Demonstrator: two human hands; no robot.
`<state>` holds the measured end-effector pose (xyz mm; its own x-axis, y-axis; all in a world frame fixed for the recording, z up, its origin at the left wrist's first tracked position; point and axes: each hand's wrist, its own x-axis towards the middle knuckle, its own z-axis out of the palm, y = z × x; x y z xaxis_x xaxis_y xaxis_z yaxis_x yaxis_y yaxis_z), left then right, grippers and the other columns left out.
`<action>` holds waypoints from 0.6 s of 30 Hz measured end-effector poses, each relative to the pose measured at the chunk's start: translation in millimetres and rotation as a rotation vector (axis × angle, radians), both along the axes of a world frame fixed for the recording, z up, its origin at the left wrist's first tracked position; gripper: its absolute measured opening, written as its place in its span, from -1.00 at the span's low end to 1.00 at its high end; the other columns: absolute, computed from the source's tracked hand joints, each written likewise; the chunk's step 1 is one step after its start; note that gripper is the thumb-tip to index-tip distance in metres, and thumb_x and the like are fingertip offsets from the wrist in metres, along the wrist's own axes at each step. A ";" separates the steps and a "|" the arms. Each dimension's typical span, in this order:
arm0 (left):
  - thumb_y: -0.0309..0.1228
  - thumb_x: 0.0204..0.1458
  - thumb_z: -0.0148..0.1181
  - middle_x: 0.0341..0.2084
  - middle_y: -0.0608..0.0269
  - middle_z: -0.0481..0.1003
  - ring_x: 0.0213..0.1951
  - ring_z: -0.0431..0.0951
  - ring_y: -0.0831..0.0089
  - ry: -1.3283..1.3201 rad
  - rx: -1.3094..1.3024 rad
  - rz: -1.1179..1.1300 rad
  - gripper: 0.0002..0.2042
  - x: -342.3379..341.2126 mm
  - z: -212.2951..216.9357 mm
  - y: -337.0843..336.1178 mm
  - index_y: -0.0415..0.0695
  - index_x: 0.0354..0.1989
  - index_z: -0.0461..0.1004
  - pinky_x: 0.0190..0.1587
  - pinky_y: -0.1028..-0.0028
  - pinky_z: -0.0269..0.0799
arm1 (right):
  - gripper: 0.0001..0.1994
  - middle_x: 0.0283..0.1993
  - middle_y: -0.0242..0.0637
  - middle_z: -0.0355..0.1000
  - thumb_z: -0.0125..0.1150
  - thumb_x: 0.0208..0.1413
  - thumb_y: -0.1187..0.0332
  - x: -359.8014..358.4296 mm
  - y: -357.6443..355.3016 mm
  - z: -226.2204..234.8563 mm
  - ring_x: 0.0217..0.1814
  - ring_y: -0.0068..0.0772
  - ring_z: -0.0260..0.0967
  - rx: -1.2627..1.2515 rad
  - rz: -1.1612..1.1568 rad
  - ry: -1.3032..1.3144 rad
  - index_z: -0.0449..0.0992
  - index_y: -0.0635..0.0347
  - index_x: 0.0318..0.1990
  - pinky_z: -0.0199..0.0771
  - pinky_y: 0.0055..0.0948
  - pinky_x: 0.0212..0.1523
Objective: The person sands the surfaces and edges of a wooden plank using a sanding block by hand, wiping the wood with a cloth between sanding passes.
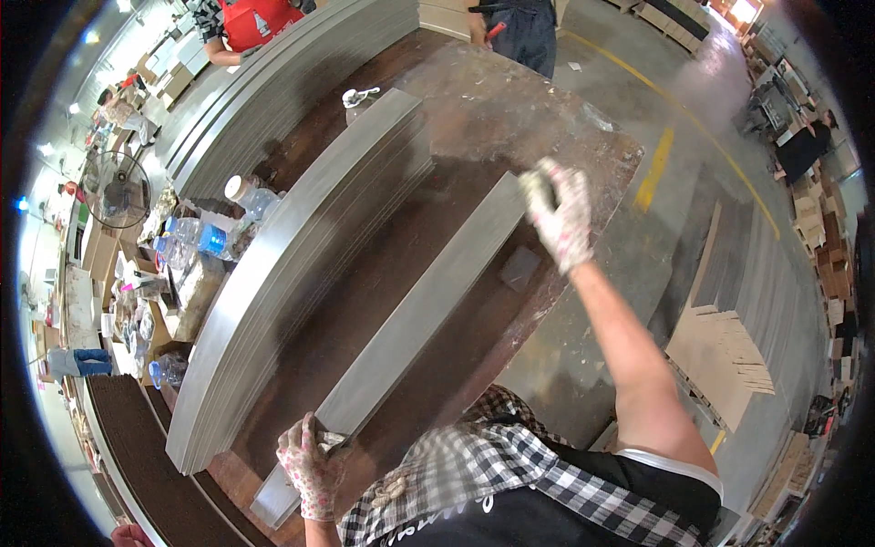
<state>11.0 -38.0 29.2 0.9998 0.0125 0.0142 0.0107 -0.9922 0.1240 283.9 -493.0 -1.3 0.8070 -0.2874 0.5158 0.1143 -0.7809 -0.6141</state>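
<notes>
A long, narrow grey board (pixel 415 296) lies diagonally on the dark brown table (pixel 319 351). My left hand (pixel 310 465), in a floral-patterned glove, is closed over the board close to its near end. A small crumpled silvery-grey thing (pixel 331 441) shows beside its fingers; its kind is unclear. At the far end, my right hand (pixel 558 211) wears a matching glove and has its fingers bent around the board's corner. The glove's finger side looks soiled. To the left stands a tall stack of similar grey boards (pixel 301 246).
Another stack of boards (pixel 301 77) occupies the table's far left. Plastic bottles (pixel 255 196) stand beyond the nearer stack. A clear square piece (pixel 519 268) lies near the table's right edge. Two people (pixel 519 36) stand at the far side. More boards (pixel 729 301) are on the floor at right.
</notes>
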 end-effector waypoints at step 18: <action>-0.43 -0.38 0.47 0.05 0.11 0.44 0.09 0.39 0.05 0.044 0.118 0.094 -0.09 -6.8 19.3 13.5 -0.14 0.32 0.25 0.09 0.11 0.28 | -0.61 0.20 -0.34 0.45 0.23 0.19 0.58 -42.2 66.2 2.3 0.23 -0.47 0.36 0.868 0.366 -0.129 0.47 0.24 0.19 0.33 -0.45 0.28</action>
<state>4.2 -24.4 48.5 0.9939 0.1074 -0.0232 0.1075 -0.9942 0.0037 241.7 -426.8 1.0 0.8748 -0.3525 0.3324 0.3690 0.0402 -0.9286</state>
